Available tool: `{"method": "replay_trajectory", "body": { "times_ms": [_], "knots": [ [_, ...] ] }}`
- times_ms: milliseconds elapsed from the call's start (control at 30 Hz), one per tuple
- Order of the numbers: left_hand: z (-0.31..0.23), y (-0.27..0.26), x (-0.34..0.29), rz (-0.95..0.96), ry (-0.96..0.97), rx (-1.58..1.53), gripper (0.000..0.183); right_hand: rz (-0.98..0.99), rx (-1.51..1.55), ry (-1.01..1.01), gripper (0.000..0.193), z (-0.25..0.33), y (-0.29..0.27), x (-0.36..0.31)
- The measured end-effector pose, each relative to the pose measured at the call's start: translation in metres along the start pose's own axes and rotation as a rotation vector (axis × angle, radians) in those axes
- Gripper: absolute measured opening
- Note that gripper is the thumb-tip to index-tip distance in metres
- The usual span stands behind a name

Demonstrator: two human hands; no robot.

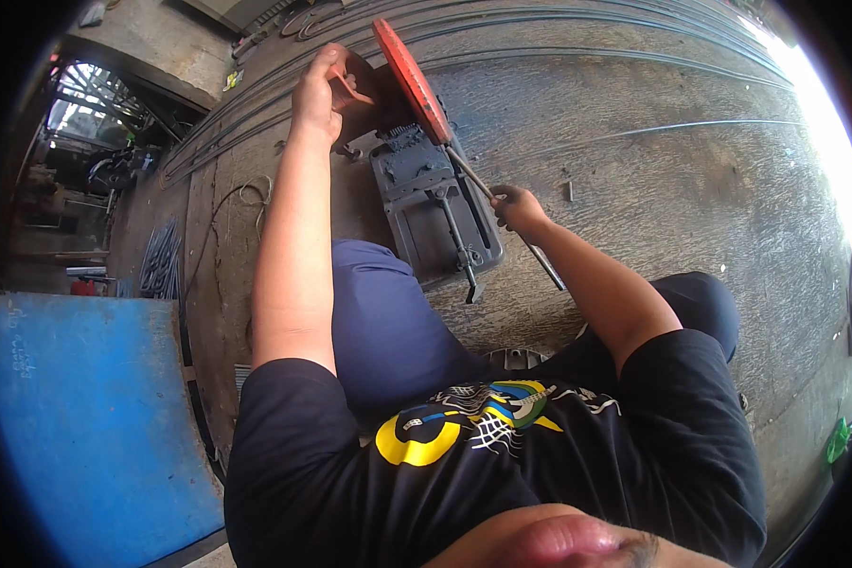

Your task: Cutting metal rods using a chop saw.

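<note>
In front of me stands a cut-off saw with a long red blade guard (411,80) and a dark grey metal base (435,237). My left hand (319,92) is closed round the saw's orange-red handle (353,95), at the far left of the machine. A thin metal rod (545,267) slants from beneath the guard's near end toward my right knee. Around its middle, my right hand (518,209) has its fingers closed. The saw's clamp screw (452,227) lies along the base, left of the rod. Where the rod meets the blade is hidden by the guard.
Long steel bars (559,59) run across the floor beyond the saw. A blue sheet (90,417) lies at the near left, with a bundle of metal rods (161,257) behind it. A loose cable (220,213) curls left of my arm. One short metal piece (570,191) rests on the floor.
</note>
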State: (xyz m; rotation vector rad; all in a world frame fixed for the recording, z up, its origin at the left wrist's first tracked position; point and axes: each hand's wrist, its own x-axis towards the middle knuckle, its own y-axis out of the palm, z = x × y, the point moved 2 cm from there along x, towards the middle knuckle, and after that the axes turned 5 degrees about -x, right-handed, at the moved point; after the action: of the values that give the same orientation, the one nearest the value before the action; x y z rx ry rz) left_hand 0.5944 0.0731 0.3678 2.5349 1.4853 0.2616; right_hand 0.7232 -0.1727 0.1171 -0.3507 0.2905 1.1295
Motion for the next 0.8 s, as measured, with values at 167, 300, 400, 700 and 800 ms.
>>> {"method": "replay_trajectory", "body": {
  "times_ms": [167, 300, 400, 700, 800],
  "knots": [
    [0.0007, -0.0005, 0.0010, -0.006, 0.009, 0.001, 0.039, -0.074, -0.107, -0.071, 0.027, 0.0004, -0.0012, 0.0032],
    [0.0008, -0.0003, 0.0009, -0.012, 0.008, -0.004, 0.039, -0.122, -0.178, -0.122, 0.027, 0.0009, -0.0033, 0.0054],
    [0.0011, -0.0006, 0.0008, -0.009, 0.007, -0.004, 0.039, -0.167, -0.237, -0.102, 0.029, 0.0009, -0.0043, 0.0044],
    [0.0021, -0.0017, 0.0024, -0.006, 0.003, -0.006, 0.039, -0.201, -0.259, -0.114, 0.032, 0.0014, 0.0031, 0.0065],
    [0.0018, -0.0012, 0.0022, 0.001, 0.006, -0.010, 0.039, -0.236, -0.303, -0.143, 0.034, 0.0014, 0.0037, 0.0059]
  ]
}}
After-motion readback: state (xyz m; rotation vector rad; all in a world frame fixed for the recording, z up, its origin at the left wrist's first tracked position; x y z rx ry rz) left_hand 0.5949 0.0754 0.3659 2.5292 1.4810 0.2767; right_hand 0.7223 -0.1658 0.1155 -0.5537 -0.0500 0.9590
